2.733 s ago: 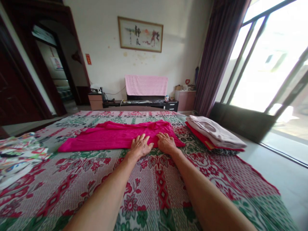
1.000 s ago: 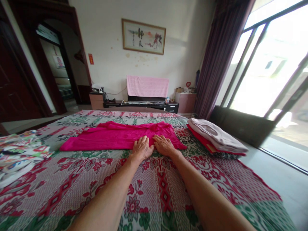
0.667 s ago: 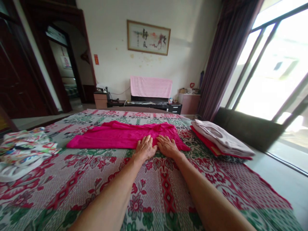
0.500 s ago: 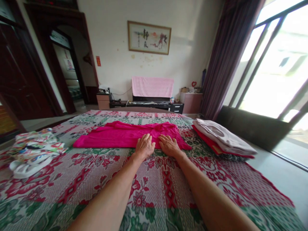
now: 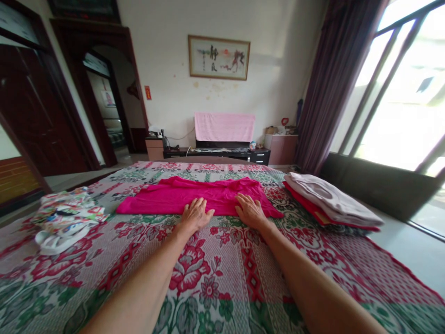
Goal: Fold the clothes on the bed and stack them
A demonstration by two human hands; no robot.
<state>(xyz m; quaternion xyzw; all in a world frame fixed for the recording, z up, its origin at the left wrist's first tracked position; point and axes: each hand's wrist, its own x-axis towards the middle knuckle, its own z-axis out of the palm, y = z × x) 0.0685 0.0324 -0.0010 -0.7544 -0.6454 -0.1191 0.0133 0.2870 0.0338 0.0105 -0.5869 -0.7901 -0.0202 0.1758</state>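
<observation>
Head view | left hand (image 5: 196, 213) laid flat-ish on the hot-pink cloth's (image 5: 210, 189) near edge, gripping nothing | right hand (image 5: 249, 210) same deal, just apart | cloth's lying wide across the flowery spread (image 5: 222, 253), between crumpled printed garment (image 5: 69, 213) and folded stack (image 5: 333, 202)

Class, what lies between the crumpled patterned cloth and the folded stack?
In the head view, a pink garment lies on the floral cover between the crumpled cloth and folded stack; the left hand and right hand rest on it.
</observation>
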